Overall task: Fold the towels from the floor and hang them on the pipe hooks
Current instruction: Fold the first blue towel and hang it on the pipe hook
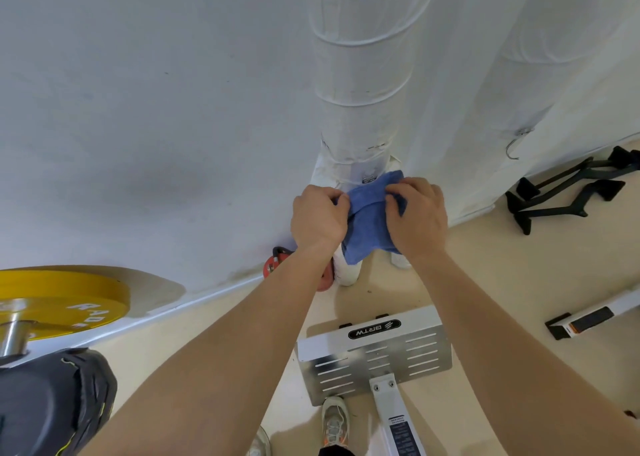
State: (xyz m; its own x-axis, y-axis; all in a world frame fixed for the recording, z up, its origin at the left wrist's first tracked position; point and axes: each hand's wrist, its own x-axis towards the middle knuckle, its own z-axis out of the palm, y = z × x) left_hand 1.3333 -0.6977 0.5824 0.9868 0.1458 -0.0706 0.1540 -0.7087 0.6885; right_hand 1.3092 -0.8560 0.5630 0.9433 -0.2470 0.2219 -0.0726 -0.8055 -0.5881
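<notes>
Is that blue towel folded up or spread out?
Folded: the blue towel is a small layered bundle, gripped between the left hand and right hand.

yellow wt plate (62, 299) L | red kettlebell (274, 265) ctr | metal footplate (346, 369) low ctr | blk handles (568, 192) R
</notes>
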